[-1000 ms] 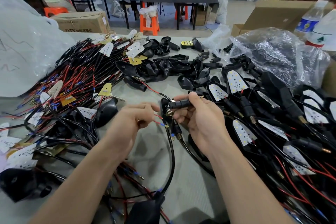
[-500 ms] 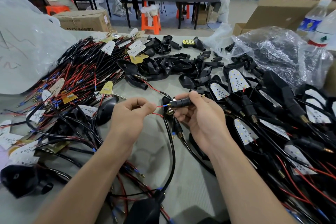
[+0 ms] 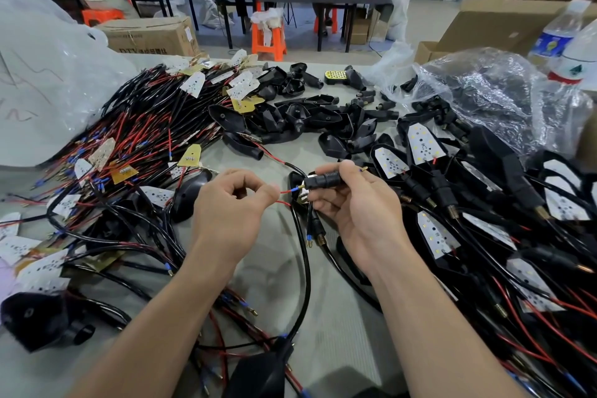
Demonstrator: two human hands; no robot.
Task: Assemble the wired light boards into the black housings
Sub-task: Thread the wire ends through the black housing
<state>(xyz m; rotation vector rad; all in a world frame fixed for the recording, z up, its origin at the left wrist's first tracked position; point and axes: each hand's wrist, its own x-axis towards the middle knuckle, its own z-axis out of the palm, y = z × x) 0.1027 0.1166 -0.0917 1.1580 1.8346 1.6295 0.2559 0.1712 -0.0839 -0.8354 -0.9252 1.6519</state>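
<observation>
Head view, two hands: left hand (image 3: 232,203) grip pinches one blue-tipped red wire (image 3: 284,191); right hand (image 3: 358,203) grip, just beside, clasps one black brass-tipped housing stem (image 3: 323,180).

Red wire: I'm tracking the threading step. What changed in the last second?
The left hand lifted the red wire it pinches, bringing its blue-tipped end level with the brass end of the housing stem. The right hand kept gripping the stem in the same place.
</observation>
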